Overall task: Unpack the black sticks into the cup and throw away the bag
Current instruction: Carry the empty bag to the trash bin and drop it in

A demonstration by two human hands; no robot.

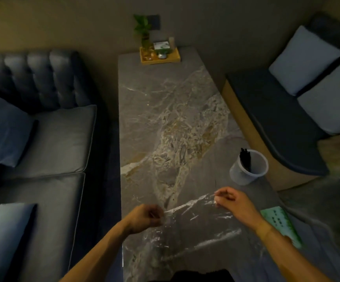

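Head view looks down a long marble bench (171,110) set between a dark sofa (42,127) and a cushioned seat (283,123); both hands hold a clear plastic bag (193,224) spread over the near end of the bench; the left hand (146,217) has its grip curled closed on the bag's left edge; the right hand (231,202) pinches the bag's upper right corner between thumb and fingertips; the bag's top edge, its long axis, runs from lower left up to the right, and the rest drapes toward the viewer; whether it touches the bench I cannot tell; a translucent cup (249,167) stands near the bench's right edge, beyond the right hand; black sticks (245,159) stand in it, leaning toward its left rim, tips up; a green-printed packet (281,224) lies by the right wrist; a yellow tray (161,54) with a small plant sits at the far end.
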